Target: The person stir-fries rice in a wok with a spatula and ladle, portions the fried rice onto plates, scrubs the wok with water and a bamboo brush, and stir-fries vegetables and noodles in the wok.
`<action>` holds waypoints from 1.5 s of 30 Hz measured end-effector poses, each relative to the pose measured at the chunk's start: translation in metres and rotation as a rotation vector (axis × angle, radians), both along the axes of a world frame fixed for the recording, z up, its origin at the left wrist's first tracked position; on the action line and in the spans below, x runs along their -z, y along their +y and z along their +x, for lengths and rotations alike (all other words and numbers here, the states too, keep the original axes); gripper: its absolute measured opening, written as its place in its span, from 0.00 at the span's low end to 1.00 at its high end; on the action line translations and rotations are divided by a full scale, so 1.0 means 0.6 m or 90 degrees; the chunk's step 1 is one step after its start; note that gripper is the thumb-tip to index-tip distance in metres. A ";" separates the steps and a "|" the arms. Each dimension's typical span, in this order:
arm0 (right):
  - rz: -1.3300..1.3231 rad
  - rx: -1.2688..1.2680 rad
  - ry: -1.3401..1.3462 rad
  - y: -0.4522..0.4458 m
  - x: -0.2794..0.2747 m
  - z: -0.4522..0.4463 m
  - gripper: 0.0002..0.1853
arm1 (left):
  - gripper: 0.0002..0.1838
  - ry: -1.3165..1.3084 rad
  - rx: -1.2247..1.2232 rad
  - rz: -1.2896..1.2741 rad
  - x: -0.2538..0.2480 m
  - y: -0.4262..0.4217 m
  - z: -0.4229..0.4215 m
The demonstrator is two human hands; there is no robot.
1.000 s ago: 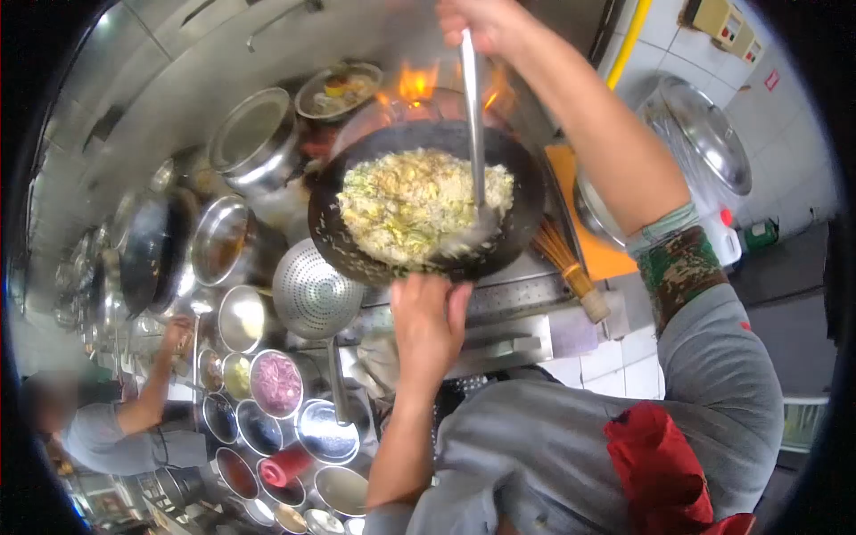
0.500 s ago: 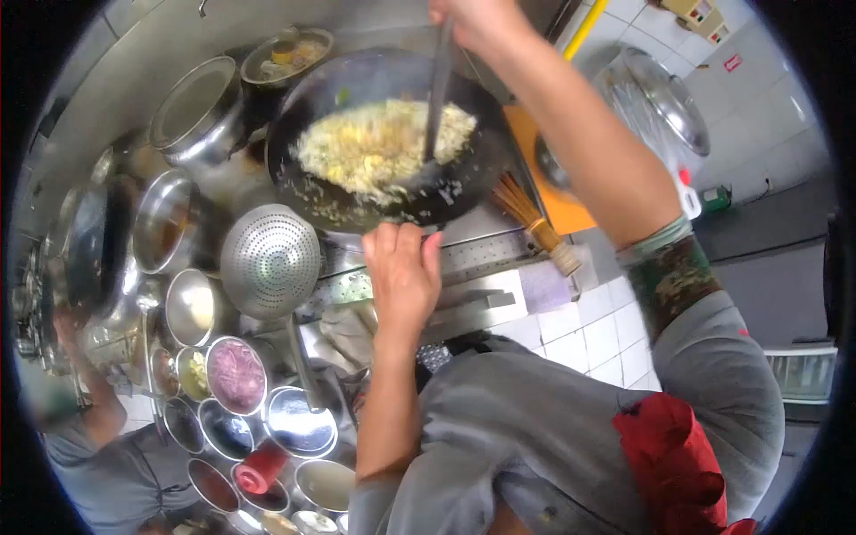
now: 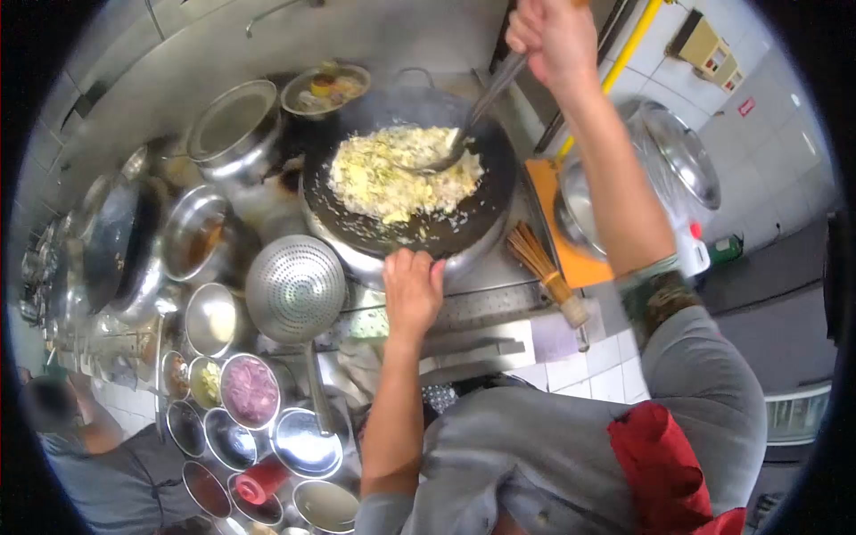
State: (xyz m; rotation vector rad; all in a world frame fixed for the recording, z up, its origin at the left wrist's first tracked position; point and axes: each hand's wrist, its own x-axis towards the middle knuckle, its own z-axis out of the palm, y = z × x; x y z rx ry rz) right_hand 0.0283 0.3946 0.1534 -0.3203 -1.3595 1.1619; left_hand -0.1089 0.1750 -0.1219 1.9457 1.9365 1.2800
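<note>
A large black wok (image 3: 374, 223) sits on the stove, with fried rice and egg (image 3: 383, 178) heaped in it. My left hand (image 3: 414, 290) is closed on the wok's near edge; whether it grips a handle there is hidden under the fingers. High at the right, my right hand (image 3: 557, 45) is wrapped round the handle of a ladle (image 3: 486, 102). The ladle slants down to the left, its bowl resting in the rice. Left of my left hand lies a perforated strainer (image 3: 294, 287), its handle pointing toward me.
A bamboo brush (image 3: 548, 276) lies right of the wok, beside an orange board (image 3: 584, 267). Several metal bowls stand at the lower left, one with sliced pink meat (image 3: 251, 390). A lidded pot (image 3: 234, 134) stands behind left. Another person (image 3: 107, 464) is at far left.
The ladle has gone from nearly upright to slanted, its bowl now farther into the rice. My left hand stays at the wok's edge. The whole view has shifted somewhat.
</note>
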 end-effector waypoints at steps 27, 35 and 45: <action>-0.108 0.296 -0.196 -0.022 0.031 -0.046 0.16 | 0.07 0.153 -0.035 0.012 0.000 -0.108 0.056; -0.191 0.284 -0.197 -0.053 0.006 -0.058 0.17 | 0.10 0.031 0.014 0.029 -0.138 -0.085 0.050; -0.182 0.037 -0.078 -0.071 0.006 -0.004 0.17 | 0.09 0.022 -0.022 0.044 -0.054 -0.128 0.030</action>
